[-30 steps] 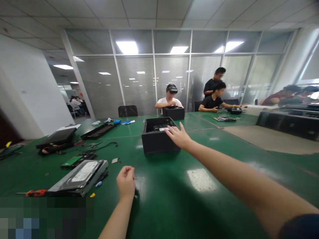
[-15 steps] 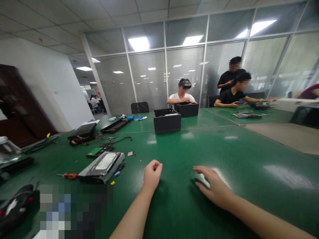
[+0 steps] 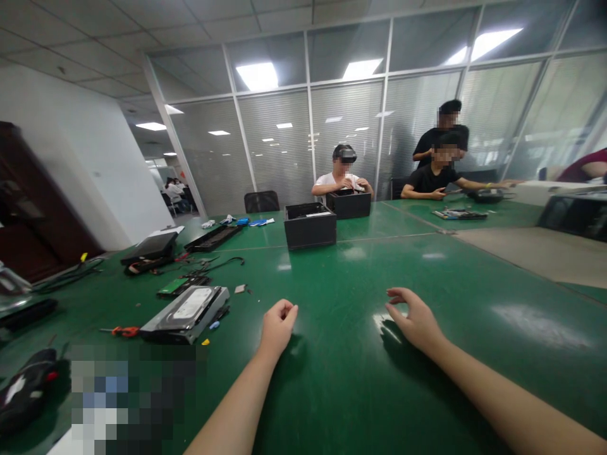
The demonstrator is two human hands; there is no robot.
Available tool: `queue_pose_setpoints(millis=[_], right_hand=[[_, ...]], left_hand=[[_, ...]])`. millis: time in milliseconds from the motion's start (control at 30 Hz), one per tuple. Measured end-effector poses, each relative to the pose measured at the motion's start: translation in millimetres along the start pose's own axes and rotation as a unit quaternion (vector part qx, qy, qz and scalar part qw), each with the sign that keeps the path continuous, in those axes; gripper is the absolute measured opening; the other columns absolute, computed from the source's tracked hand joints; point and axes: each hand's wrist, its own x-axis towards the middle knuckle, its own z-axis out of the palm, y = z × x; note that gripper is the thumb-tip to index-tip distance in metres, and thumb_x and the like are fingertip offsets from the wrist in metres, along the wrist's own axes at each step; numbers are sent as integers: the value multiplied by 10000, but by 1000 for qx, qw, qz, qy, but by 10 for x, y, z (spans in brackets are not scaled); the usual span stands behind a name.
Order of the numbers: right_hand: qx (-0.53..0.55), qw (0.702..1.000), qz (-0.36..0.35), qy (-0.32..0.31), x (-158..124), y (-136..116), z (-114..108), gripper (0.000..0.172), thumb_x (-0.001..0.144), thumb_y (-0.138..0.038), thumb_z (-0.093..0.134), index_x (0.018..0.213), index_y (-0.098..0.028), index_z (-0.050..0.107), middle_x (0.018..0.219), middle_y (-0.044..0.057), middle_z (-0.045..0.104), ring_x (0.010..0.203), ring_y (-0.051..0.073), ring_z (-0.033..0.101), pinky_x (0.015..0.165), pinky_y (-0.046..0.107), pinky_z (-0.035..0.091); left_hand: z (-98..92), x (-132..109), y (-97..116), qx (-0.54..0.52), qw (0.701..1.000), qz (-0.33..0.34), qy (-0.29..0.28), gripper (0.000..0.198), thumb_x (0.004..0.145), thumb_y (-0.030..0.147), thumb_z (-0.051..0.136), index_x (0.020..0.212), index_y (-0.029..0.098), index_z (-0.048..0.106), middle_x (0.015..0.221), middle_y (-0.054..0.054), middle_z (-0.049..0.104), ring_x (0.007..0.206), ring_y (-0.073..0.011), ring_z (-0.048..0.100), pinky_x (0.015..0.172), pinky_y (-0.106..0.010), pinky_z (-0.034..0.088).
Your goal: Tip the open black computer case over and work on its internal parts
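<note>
My left hand [image 3: 277, 325] hovers over the green table [image 3: 332, 392], its fingers curled in toward the thumb, and no object shows in it. To its right, my right hand [image 3: 416, 319] is raised above the tabletop with thumb and fingers apart, holding nothing. Its reflection shows on the glossy surface below. Nearest to my left hand, on its left, lies a metal hard drive [image 3: 190, 309] with a white label. Small bits, one blue cap [image 3: 215, 325] and one yellow piece [image 3: 205, 342], lie by the drive's edge.
Beyond my hands stands an open black box [image 3: 310, 230]; a person works at another black box [image 3: 351, 203] behind it. An orange-handled screwdriver [image 3: 124, 331], a green circuit board [image 3: 177, 286] and a black power tool [image 3: 28, 385] lie left. Two people are at the far right.
My right hand has lifted and moved slightly right, its fingers more curved. My left hand keeps its curled shape. The whole view has shifted a little.
</note>
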Motion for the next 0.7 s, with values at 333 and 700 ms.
queue_pose_setpoints(millis=[333,700], right_hand=[[3,1000,-24,-19,-13,24,34,320,872,-308,550,1166,-182,552,1126,112,624,984,236,625,787,388,526],[-92,985,-128,72,-47,-195,-97,381,872,-341,543,1224,-197,531,1163,129,610,1105,286,573,990,484,411]], left_hand=[[15,26,16,12,1000,-15,-5,298,846,435,573,668,196,550,506,55,470,508,-127,464,550,-240,338],[22,9,55,-4,1000,-25,-6,292,826,454,575,680,201,551,505,60,485,479,-127,483,530,-239,369]])
